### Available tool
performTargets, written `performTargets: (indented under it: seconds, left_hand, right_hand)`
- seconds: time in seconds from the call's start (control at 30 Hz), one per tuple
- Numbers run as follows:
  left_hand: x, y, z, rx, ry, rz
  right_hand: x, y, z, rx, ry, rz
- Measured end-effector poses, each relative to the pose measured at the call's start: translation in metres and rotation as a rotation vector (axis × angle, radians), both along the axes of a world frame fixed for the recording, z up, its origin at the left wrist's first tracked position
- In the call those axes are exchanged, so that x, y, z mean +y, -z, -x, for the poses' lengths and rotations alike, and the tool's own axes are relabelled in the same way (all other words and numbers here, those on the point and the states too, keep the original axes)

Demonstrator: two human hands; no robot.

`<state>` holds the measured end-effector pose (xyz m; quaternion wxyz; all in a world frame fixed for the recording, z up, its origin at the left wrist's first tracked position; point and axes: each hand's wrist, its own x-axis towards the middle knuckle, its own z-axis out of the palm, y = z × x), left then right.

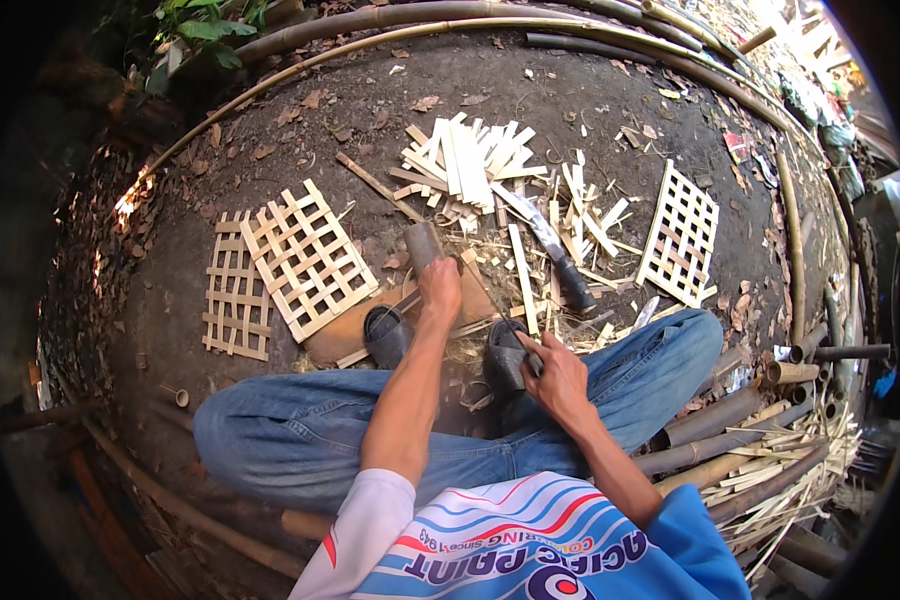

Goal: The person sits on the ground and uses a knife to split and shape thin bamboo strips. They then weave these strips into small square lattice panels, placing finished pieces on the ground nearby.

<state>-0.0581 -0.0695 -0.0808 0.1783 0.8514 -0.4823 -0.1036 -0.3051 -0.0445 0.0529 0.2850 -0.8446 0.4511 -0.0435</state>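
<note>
My left hand [440,288] is closed round a short, brownish piece of bamboo [425,243], held in front of my left slipper [386,330]. My right hand [557,375] is curled beside my right slipper [506,350], its fingers round something thin and dark that I cannot make out. A brown board [345,332] lies on the ground under the left hand's side. Beyond my hands, a large knife [545,235] with a black handle rests among a heap of pale bamboo strips [460,165].
Two woven lattice panels [308,260] overlap on the left, and another lattice panel [678,235] lies on the right. Bamboo poles [710,415] and thin shavings [770,480] are piled at lower right. A long bent pole [370,40] curves across the far side.
</note>
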Motion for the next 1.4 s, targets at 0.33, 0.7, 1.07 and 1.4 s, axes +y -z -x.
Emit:
performTargets:
  seconds: [0.33,0.7,1.07,1.4]
  left_hand:
    - [-0.002,-0.004,0.000,0.045,-0.038,-0.081]
    - [-0.003,-0.002,-0.003,0.047,-0.028,-0.009]
    - [-0.005,0.002,-0.008,0.033,0.011,-0.045]
    - [-0.005,0.001,-0.005,0.050,0.003,0.041]
  right_hand:
    - [-0.004,0.006,-0.010,0.004,-0.019,0.031]
    - [-0.007,0.000,-0.017,-0.018,-0.024,0.061]
    - [0.005,0.000,-0.002,0.039,-0.019,0.007]
    - [-0.004,-0.001,-0.010,0.032,-0.002,0.010]
